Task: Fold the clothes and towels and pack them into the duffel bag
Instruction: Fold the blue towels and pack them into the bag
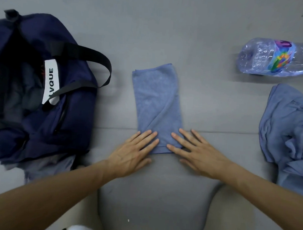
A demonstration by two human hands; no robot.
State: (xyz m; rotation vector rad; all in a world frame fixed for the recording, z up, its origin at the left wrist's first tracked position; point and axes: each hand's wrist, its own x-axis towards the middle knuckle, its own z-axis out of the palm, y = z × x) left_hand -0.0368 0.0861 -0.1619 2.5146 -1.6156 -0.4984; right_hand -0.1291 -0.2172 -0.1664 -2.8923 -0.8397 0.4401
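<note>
A blue towel (pixel 156 101) lies folded into a long narrow strip in the middle of the grey surface. My left hand (pixel 134 153) lies flat, its straight fingers touching the strip's near left corner. My right hand (pixel 197 151) lies flat as well, fingertips pressing the near right corner. The navy duffel bag (pixel 64 118) sits open at the left with black straps and a white label; dark and grey cloth shows inside it. A crumpled heap of blue cloth (pixel 287 130) lies at the right edge.
A crushed clear plastic bottle (pixel 274 58) with a colourful label lies on its side at the back right. A grey cloth (pixel 47 166) pokes out from under the bag's near edge. A seam (pixel 224 132) runs across the surface.
</note>
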